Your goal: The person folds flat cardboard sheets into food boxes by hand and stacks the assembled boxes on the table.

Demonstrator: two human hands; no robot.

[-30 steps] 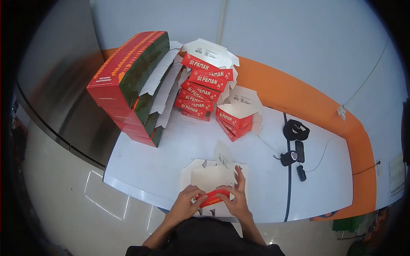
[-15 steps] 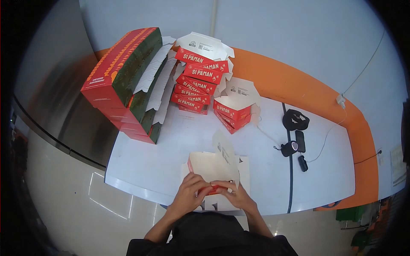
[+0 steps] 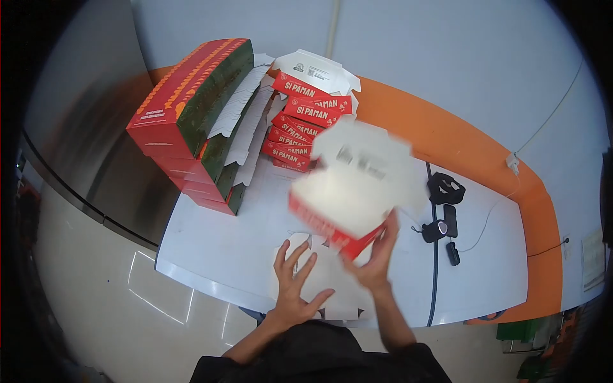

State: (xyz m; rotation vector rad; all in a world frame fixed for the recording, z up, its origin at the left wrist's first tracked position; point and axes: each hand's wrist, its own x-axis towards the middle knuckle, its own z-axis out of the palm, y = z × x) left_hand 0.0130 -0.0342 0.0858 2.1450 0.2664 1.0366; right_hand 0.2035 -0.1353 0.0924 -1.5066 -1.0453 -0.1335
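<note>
My right hand (image 3: 375, 256) grips the near right corner of a folded red and white box (image 3: 348, 204), blurred by motion, with its white lid raised. The box is held above the table and hides the short stack of boxes behind it. My left hand (image 3: 295, 287) has its fingers spread and holds nothing. It hovers at the left part of flat white cardboard (image 3: 335, 287) lying at the table's near edge. Red boxes marked SI PAMAN (image 3: 290, 133) stand stacked behind, to the left of the held box.
Large red and green boxes (image 3: 159, 139) are stacked at the left, with white flaps sticking out. On the white table's (image 3: 479, 274) right lie a black strap (image 3: 446, 188), a black cylindrical device (image 3: 434, 231), a phone (image 3: 450, 220) and a small black item (image 3: 453, 254) with a cable.
My right hand has lifted the box up and forward from the near edge. My left hand has let go of it and spread its fingers.
</note>
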